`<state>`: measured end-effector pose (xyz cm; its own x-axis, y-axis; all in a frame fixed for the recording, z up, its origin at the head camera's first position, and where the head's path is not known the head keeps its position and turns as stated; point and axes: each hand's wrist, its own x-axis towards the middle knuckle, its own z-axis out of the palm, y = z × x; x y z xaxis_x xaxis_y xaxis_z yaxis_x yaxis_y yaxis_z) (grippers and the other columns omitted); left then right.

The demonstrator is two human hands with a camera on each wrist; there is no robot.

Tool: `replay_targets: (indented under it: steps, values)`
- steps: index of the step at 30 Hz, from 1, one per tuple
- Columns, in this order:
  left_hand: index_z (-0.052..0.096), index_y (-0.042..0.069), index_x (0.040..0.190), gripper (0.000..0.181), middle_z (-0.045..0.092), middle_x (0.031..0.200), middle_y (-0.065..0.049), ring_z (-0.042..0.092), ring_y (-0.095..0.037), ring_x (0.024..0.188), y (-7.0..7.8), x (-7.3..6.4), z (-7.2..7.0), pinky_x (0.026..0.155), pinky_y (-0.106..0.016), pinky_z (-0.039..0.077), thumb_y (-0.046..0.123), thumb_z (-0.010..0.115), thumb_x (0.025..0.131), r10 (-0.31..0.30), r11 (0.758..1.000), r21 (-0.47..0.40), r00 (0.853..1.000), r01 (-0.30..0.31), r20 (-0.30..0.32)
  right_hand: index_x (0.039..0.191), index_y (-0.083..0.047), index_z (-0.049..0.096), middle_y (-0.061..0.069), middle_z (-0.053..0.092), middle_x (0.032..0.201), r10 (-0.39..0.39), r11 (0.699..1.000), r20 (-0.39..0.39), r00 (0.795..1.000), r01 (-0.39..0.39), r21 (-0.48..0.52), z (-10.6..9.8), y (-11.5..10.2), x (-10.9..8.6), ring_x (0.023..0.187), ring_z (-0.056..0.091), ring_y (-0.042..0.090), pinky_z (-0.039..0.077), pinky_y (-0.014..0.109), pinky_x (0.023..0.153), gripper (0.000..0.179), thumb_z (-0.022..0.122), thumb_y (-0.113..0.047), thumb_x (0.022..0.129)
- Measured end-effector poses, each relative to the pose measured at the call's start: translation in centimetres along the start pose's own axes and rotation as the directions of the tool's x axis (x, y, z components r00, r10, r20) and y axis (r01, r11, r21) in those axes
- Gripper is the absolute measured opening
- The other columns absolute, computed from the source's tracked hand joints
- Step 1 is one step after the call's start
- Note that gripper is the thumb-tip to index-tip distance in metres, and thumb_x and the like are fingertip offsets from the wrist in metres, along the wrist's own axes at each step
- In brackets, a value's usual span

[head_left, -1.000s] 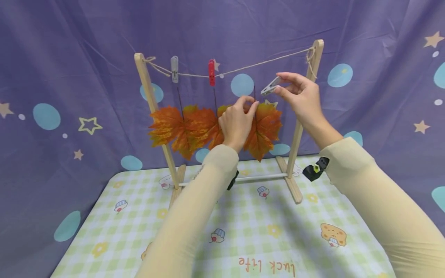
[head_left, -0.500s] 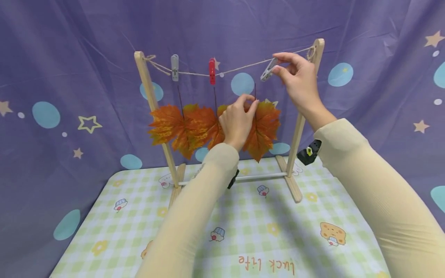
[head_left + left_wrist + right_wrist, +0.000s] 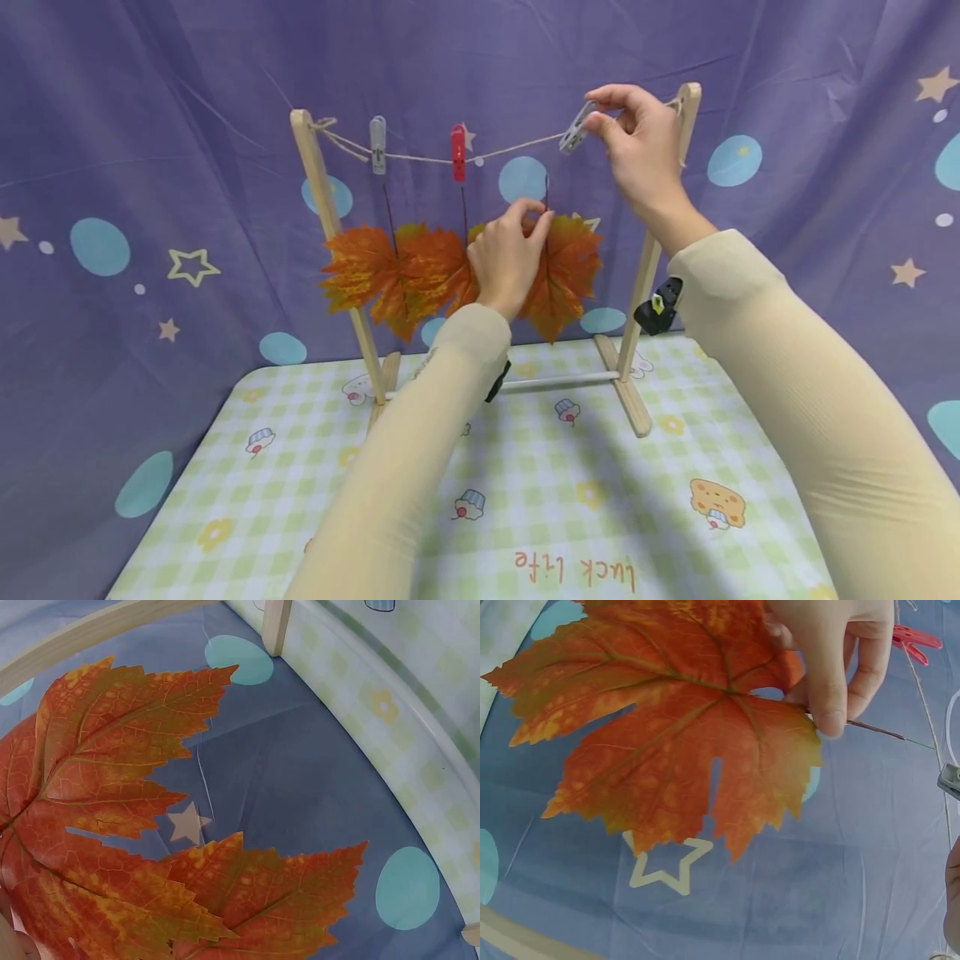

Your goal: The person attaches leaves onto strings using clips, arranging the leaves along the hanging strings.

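My left hand (image 3: 510, 258) pinches the dark stem (image 3: 877, 730) of an orange maple leaf (image 3: 562, 271) between thumb and fingers. The leaf hangs below the string (image 3: 517, 148), its stem pointing up. Higher and to the right, my right hand (image 3: 643, 154) pinches a grey clothespin (image 3: 576, 129) by its upper end, tilted, its lower end at the string. Whether its tip is around the string I cannot tell. In the right wrist view the stem's tip ends near the string, apart from the grey clothespin (image 3: 949, 780).
A red clothespin (image 3: 458, 154) and another grey clothespin (image 3: 378, 143) sit on the string, with more maple leaves (image 3: 367, 271) hanging beneath. Wooden posts (image 3: 318, 183) hold the string's ends. A white bar (image 3: 562, 381) joins the feet above a checked tablecloth (image 3: 525, 517).
My right hand has risen with the grey clothespin, from beside the leaf stem to the string. My left hand still pinches the stem and has shifted slightly left and up.
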<state>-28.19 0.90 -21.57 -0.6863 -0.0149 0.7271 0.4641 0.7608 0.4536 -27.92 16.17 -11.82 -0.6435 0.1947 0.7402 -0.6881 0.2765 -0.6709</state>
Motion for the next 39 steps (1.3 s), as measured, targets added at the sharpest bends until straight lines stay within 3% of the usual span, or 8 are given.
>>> replay_targets:
  steps: [12, 22, 29, 39]
  values:
    - [0.072, 0.028, 0.106, 0.025, 0.071, 0.079, 0.011, 0.056, -0.014, 0.056, -0.2, -0.1, 0.1, 0.050, -0.029, 0.039, 0.048, 0.061, 0.096, -0.003, 1.000, 0.023, 1.000, 0.003, 0.010, 0.109, -0.002, 0.073, -0.009, 0.066, 0.084, 0.036, 0.986, 0.001, 0.999, -0.035, -0.162, 0.6, -1.1, 1.3, 0.064, 0.051, 0.002, 0.035, 0.019, 0.060, 0.018, 0.068, -0.010, 0.094]
    - [0.073, 0.029, 0.108, 0.028, 0.070, 0.077, 0.010, 0.054, -0.013, 0.054, -0.5, -0.1, 0.3, 0.048, -0.028, 0.037, 0.050, 0.060, 0.096, 0.012, 0.999, 0.035, 1.000, -0.013, 0.023, 0.111, -0.001, 0.073, -0.005, 0.067, 0.090, 0.111, 0.962, 0.097, 0.989, -0.082, -0.260, 1.2, -1.2, 1.4, 0.074, 0.055, 0.001, 0.040, 0.019, 0.069, 0.023, 0.069, -0.015, 0.093]
    - [0.073, 0.029, 0.109, 0.026, 0.069, 0.077, 0.009, 0.050, -0.013, 0.051, -0.6, -0.1, 0.4, 0.046, -0.028, 0.035, 0.048, 0.062, 0.096, 0.025, 0.999, 0.026, 1.000, -0.025, 0.016, 0.113, 0.000, 0.072, -0.011, 0.062, 0.084, 0.136, 0.948, 0.144, 0.980, -0.086, -0.305, 1.0, -1.0, 1.2, 0.074, 0.053, 0.002, 0.039, 0.021, 0.068, 0.027, 0.068, -0.018, 0.094]
    - [0.074, 0.029, 0.109, 0.025, 0.068, 0.073, 0.008, 0.050, -0.014, 0.050, -0.7, -0.1, 0.3, 0.046, -0.029, 0.036, 0.047, 0.062, 0.096, 0.020, 0.999, 0.027, 0.999, -0.020, 0.029, 0.119, -0.004, 0.071, -0.002, 0.068, 0.097, 0.196, 0.904, 0.241, 0.951, -0.080, -0.420, 0.8, -1.0, 1.0, 0.072, 0.052, 0.004, 0.038, 0.024, 0.068, 0.032, 0.064, -0.025, 0.096]
